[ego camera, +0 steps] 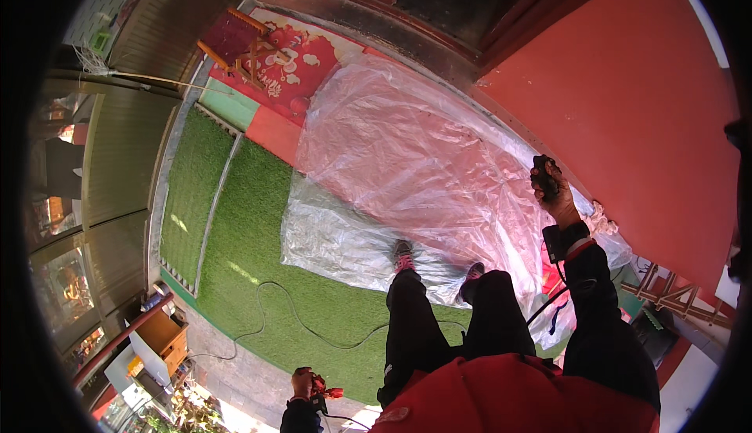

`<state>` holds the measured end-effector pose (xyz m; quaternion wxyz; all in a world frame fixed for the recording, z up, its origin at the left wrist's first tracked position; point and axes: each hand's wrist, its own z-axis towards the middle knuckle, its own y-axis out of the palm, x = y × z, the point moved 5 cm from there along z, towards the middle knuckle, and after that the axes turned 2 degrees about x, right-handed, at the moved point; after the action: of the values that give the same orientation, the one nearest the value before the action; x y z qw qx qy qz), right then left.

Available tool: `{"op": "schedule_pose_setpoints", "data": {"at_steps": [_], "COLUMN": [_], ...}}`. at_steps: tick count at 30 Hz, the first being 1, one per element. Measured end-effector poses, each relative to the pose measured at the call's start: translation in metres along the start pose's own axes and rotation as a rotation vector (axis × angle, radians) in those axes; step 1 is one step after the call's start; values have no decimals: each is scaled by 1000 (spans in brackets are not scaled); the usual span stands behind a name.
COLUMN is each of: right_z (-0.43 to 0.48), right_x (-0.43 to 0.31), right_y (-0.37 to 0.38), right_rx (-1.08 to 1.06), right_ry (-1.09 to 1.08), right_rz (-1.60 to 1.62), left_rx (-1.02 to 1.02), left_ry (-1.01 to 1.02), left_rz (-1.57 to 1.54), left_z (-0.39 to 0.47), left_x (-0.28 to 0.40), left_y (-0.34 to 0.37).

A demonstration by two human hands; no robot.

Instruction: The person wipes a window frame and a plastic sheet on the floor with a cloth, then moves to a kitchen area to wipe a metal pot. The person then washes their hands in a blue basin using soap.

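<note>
My right hand [564,202] is raised at the right, beside the red wall, with its fingers closed round a dark, lumpy object [546,179]. What that object is cannot be made out. Low at the left, my left hand [301,381] grips a crumpled red piece of thin material [325,388], which sticks out past the fingers. Each wrist carries a small black strapped device with a cable. Before me a creased, clear plastic sheet [399,139] covers part of the floor, and my feet are at its near edge.
Green artificial turf [247,209] lies left of the sheet, crossed by a thin cable [329,345]. A wooden folding stool [249,51] stands on a red printed mat [305,62] at the back. The red wall [634,115] bounds the right; a wooden drawer box [170,342] sits lower left.
</note>
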<state>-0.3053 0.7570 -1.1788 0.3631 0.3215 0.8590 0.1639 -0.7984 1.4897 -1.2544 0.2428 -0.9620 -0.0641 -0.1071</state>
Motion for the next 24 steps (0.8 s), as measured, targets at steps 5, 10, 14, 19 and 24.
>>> {"op": "schedule_pose_setpoints", "data": {"at_steps": [5, 10, 14, 19, 24], "right_z": [-30, -14, 59, 189, 234], "right_x": [-36, -54, -72, -107, -150], "right_y": [23, 39, 67, 142, 191], "right_rx": [67, 107, 138, -35, 26], "right_ry": [-37, -58, -108, -141, -24], "right_rz": [3, 57, 115, 174, 74], "left_rx": [56, 6, -75, -128, -285], "left_ry": [-83, 123, 253, 367, 783], "left_rz": [-154, -230, -342, -266, 101], "left_z": [-29, -5, 11, 0, -53], "left_x": [52, 249, 407, 604, 897], "left_y": [-50, -8, 36, 56, 159]}}
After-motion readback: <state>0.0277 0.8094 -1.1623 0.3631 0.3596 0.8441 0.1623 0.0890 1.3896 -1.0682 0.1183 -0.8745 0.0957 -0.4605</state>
